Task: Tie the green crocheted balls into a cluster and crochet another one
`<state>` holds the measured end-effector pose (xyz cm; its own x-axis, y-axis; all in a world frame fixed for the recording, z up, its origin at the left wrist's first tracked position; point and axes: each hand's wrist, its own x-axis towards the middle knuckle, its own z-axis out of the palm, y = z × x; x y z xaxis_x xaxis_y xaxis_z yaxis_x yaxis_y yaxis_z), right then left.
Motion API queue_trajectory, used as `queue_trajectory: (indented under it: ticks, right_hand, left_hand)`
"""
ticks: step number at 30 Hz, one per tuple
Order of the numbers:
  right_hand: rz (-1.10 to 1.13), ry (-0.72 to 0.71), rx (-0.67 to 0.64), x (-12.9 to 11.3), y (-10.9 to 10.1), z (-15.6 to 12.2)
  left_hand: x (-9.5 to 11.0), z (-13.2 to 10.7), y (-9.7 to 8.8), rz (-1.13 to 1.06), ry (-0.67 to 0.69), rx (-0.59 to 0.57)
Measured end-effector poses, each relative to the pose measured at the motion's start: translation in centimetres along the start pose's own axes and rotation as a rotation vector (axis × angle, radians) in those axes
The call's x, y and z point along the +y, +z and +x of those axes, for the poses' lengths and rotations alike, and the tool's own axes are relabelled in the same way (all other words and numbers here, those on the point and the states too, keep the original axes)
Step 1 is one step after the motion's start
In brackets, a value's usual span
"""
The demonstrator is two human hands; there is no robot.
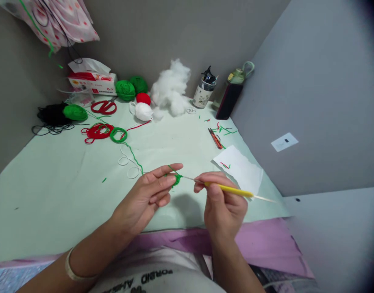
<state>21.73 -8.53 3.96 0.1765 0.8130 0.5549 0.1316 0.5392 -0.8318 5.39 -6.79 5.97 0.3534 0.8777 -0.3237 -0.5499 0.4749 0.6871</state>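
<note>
My left hand [155, 187] pinches a small green crocheted piece [177, 180] between thumb and fingers. Green yarn [135, 156] runs from that hand back across the table to a loose green coil [118, 135], and a strand crosses the raised index finger. My right hand [223, 199] grips the yellow handle of a crochet hook [231, 189] like a pen. The hook's thin metal shaft points left and meets the green piece; whether its tip is inside a stitch is too small to tell. A second thin metal end sticks out at the handle's right.
Red yarn [98, 132], black yarn [54, 115], green balls [125, 90], a white ball [143, 111] and red scissors [104, 107] lie at the back left. White stuffing [173, 89], a pen cup [203, 93] and a bottle [229, 97] stand behind. Snips [215, 139] and paper [240, 169] lie right.
</note>
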Motion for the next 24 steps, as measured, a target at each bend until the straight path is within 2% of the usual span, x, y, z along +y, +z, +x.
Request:
queue_trajectory:
  ticks: [2, 5, 11, 14, 17, 22, 24]
  right_hand:
    - [0.165, 0.103, 0.000, -0.09, 0.22, 0.37]
    - [0.204, 0.107, -0.088, 0.02, 0.57, 0.48]
    - [0.341, 0.244, -0.091, 0.34, 0.32, 0.54]
    - [0.312, 0.244, -0.103, 0.01, 0.10, 0.58]
    - [0.158, 0.144, -0.111, -0.39, 0.01, 0.30]
    - [-0.169, -0.262, -0.216, -0.48, -0.10, -0.28]
    - [-0.304, -0.377, -0.265, -0.40, -0.15, -0.33]
  left_hand:
    - [0.00, -0.03, 0.03, 0.047, 0.069, 0.025]
    - [-0.37, -0.14, 0.11, 0.173, 0.149, 0.011]
    - [-0.44, -0.44, -0.18, 0.289, 0.163, 0.001]
    - [-0.15, -0.61, -0.28, 0.326, 0.181, 0.023]
    - [-0.06, -0.68, -0.21, 0.400, 0.221, 0.060]
    - [-0.28, -0.55, 0.08, 0.540, 0.310, 0.167]
    - [-0.47, -0.53, 0.11, 0.563, 0.328, 0.186]
